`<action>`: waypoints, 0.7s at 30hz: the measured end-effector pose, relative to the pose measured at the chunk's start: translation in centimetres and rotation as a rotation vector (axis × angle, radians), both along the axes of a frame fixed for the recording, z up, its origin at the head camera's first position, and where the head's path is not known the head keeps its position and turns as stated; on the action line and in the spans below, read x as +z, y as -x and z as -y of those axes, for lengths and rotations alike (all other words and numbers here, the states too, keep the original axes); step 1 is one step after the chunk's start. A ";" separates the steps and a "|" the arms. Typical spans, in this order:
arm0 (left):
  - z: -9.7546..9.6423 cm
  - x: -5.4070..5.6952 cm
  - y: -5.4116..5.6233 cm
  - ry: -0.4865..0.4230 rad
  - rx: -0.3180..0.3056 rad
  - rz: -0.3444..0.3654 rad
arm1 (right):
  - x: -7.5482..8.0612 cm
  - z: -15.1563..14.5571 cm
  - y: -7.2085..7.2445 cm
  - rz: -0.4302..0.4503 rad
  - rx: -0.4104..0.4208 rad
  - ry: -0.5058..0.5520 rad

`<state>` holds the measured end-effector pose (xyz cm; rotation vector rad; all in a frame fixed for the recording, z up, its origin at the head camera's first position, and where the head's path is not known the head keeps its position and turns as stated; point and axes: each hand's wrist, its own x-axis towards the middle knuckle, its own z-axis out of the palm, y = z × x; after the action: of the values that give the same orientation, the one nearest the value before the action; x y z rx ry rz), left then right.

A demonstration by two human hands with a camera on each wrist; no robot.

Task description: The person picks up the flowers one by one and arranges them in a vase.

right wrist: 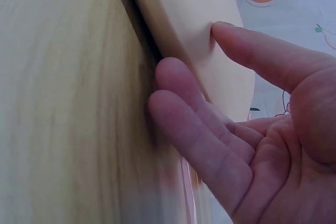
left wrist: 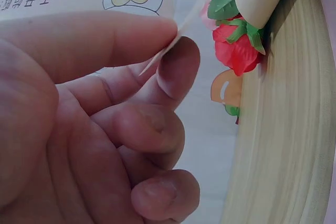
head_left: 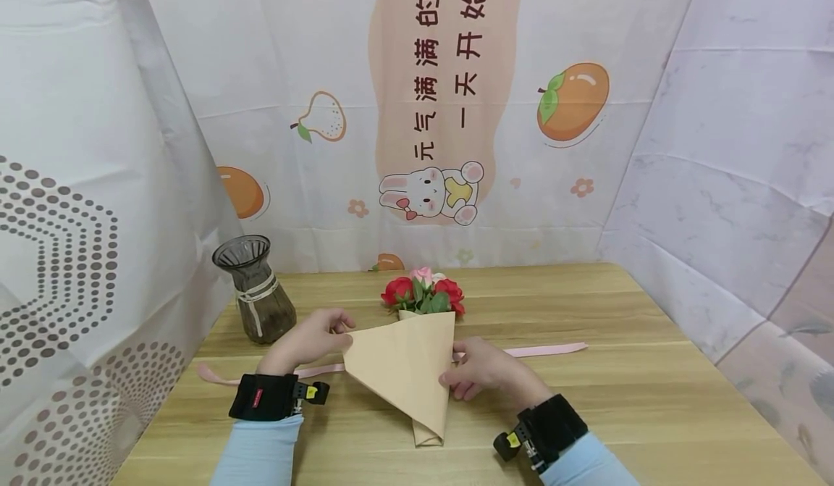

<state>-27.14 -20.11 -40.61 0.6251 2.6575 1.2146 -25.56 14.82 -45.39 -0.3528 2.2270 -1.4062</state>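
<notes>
A sheet of tan wrapping paper [head_left: 397, 363] is folded into a cone around a bouquet of red and pink flowers [head_left: 423, 292], whose heads and green leaves show above it. My left hand [head_left: 316, 341] pinches the paper's upper left corner between thumb and forefinger, the other fingers curled below, as the left wrist view shows. At the paper's right edge is my right hand [head_left: 482, 370]. Its thumb [right wrist: 236, 40] presses the front of the paper while some fingers go behind the edge. Two lower fingers stretch along the tabletop. The stems are hidden inside the paper.
A pink ribbon [head_left: 547, 350] runs sideways beneath the bouquet, its ends out on both sides. To the left at the back stands a dark glass vase [head_left: 263, 305] with string round its neck. Printed curtains [head_left: 313, 203] hang behind the wooden table [head_left: 638, 399].
</notes>
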 end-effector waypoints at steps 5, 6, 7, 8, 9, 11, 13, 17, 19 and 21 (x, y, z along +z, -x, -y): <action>-0.3 0.4 -0.1 -0.019 0.012 -0.047 | 0.8 -0.8 0.1 -0.017 -0.024 0.018; -0.4 0.4 -0.1 -0.022 0.012 -0.062 | 1.0 -1.1 0.2 -0.027 -0.037 0.020; -0.5 0.5 -0.1 -0.023 0.011 -0.079 | 1.2 -1.3 0.3 -0.041 -0.054 0.016; -0.6 0.6 -0.1 -0.027 0.007 -0.095 | 1.4 -1.6 0.3 -0.054 -0.073 0.013; -0.8 0.7 -0.2 -0.031 0.005 -0.108 | 1.7 -1.8 0.4 -0.070 -0.094 0.007; -1.0 0.8 -0.3 -0.042 0.000 -0.132 | 2.1 -2.3 0.6 -0.095 -0.134 0.009; -1.3 0.9 -0.3 -0.059 -0.004 -0.151 | 2.6 -2.7 0.7 -0.126 -0.175 0.009; -1.8 1.1 -0.4 -0.101 -0.014 -0.169 | 3.4 -3.7 0.9 -0.186 -0.230 0.035; -2.1 1.2 -0.5 -0.114 -0.018 -0.171 | 3.8 -4.1 1.0 -0.217 -0.245 0.047; -2.3 1.2 -0.6 -0.119 -0.022 -0.174 | 4.1 -4.6 1.0 -0.255 -0.252 0.050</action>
<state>-26.54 -17.76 -39.38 0.8111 2.7234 1.3791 -26.58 19.42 -41.27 -0.2889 2.5168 -1.6272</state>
